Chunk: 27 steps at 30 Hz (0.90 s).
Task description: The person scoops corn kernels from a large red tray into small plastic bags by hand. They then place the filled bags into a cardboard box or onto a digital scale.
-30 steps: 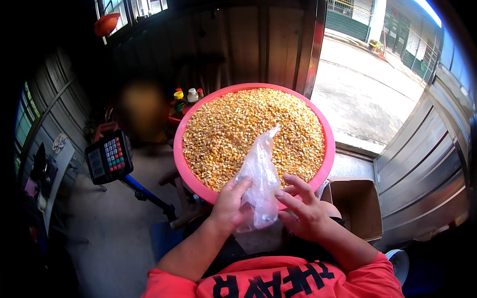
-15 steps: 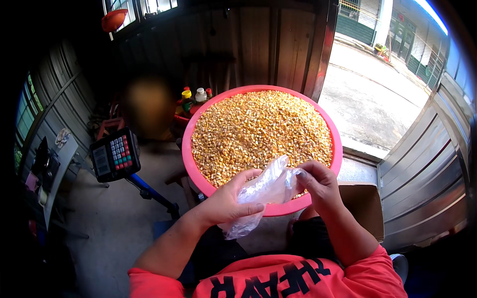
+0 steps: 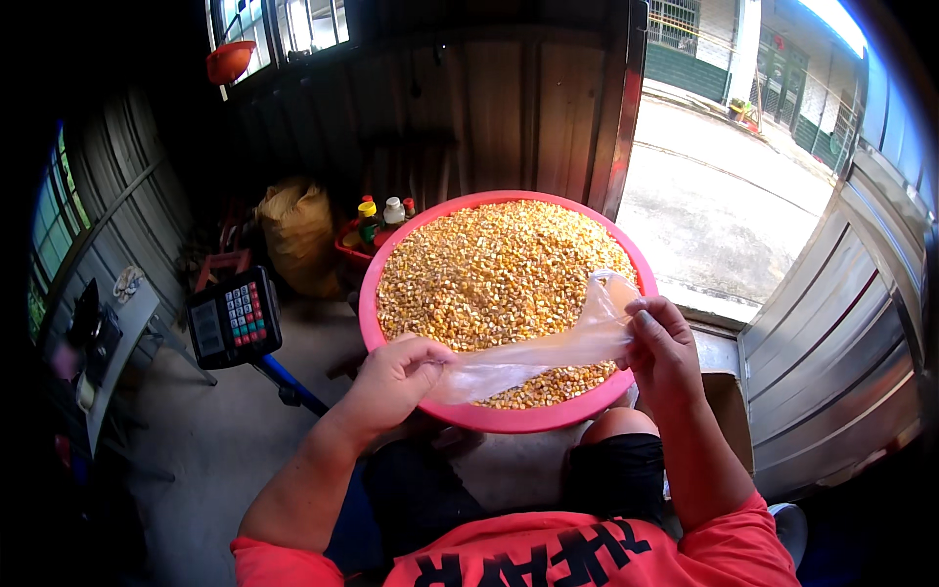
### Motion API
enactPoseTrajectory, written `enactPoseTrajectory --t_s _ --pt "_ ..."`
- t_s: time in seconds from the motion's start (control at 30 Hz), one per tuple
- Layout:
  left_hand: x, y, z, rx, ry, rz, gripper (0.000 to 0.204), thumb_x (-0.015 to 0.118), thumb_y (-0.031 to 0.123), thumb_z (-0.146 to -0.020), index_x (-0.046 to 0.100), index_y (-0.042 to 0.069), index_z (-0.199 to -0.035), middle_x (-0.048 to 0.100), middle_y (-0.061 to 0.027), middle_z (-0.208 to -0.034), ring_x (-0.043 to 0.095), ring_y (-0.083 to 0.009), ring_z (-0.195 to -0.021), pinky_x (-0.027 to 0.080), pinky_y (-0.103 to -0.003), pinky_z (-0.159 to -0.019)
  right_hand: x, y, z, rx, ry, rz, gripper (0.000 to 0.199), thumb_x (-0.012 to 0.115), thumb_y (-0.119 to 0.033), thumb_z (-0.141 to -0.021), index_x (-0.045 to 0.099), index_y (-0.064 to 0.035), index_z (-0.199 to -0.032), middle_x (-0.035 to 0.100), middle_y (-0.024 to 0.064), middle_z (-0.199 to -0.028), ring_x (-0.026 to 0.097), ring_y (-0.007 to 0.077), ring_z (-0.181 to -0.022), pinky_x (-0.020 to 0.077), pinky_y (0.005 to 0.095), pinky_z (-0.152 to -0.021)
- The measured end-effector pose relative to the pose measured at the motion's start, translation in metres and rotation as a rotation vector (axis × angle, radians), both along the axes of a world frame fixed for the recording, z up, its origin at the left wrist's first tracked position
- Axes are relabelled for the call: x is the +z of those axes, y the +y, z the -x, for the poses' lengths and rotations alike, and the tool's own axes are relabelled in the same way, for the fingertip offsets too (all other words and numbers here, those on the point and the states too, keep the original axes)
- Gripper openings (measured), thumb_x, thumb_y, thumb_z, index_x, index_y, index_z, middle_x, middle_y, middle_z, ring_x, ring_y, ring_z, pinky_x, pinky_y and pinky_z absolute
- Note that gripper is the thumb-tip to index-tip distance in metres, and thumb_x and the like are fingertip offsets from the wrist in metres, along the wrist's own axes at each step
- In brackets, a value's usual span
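Plastic bag (image 3: 548,352) is now being stretched flat over the corn basin (image 3: 391,338), left hand (image 3: 396,377) and right hand (image 3: 660,342) pinching opposite ends instead of holding it upright.

place: roadside grain stall | corn basin (image 3: 391,256) | weighing scale (image 3: 234,317)

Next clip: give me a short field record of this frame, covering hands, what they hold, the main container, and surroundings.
left hand: left hand pinches one end of the clear plastic bag
right hand: right hand grips the other end, bag stretched between both hands
container: pink basin filled with yellow corn kernels
bag position: over the basin's near side
left of basin: scale keypad on a blue pole
behind basin: bottles, tan sack
right: open doorway to the sunlit street
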<state>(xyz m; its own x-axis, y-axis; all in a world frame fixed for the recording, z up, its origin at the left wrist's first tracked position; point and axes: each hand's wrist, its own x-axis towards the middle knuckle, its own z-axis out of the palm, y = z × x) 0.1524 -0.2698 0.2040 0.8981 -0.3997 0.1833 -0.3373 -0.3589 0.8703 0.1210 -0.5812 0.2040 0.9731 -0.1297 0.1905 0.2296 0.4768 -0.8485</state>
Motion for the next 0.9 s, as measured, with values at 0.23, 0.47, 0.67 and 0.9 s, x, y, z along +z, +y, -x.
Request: enactPoseTrajectory --t_s 0.23,0.47,0.67,0.9 --pt "0.014 -0.004 0.008 0.025 0.219 0.456 0.014 0.051 0.001 -0.087 0.06 0.004 -0.098 0.058 -0.0024 -0.079 0.052 -0.0056 -0.054 0.045 -0.019 -0.048 -0.011 -0.013 0.008 0.01 0.02 -0.056 0.014 0.045 0.002 -0.085 0.058 -0.0032 -0.087 0.055 0.0058 -0.072 0.054 0.0115 -0.053 0.0474 0.0238 -0.046" --pt "-0.001 -0.015 -0.007 -0.003 0.026 0.33 0.014 0.042 -0.004 -0.084 0.054 0.002 -0.087 0.058 -0.0057 -0.077 0.059 -0.013 -0.067 0.05 -0.026 -0.066 -0.015 -0.033 0.0 -0.029 0.049 0.202 0.018 0.04 0.006 -0.073 0.056 -0.0011 -0.078 0.055 0.0056 -0.077 0.052 0.0119 -0.07 0.0419 0.0224 -0.061" --pt "0.0 -0.032 -0.01 -0.051 -0.089 0.219 0.024 0.053 0.012 -0.09 0.047 0.003 -0.069 0.045 0.0017 -0.069 0.043 -0.0064 -0.066 0.036 -0.02 -0.065 0.018 -0.06 0.012 0.07 -0.078 0.481 0.017 0.044 -0.001 -0.071 0.058 0.0012 -0.079 0.057 0.0048 -0.079 0.05 0.01 -0.068 0.0398 0.0206 -0.062" --pt "0.008 -0.054 -0.012 0.082 -0.248 0.184 0.027 0.058 0.003 -0.086 0.04 0.006 -0.067 0.037 0.004 -0.069 0.031 -0.0034 -0.064 0.027 -0.017 -0.061 0.039 -0.062 0.008 0.01 0.008 0.764 0.039 0.058 -0.037 -0.084 0.063 0.0018 -0.081 0.058 0.0046 -0.07 0.054 0.0119 -0.066 0.0439 0.0256 -0.063"
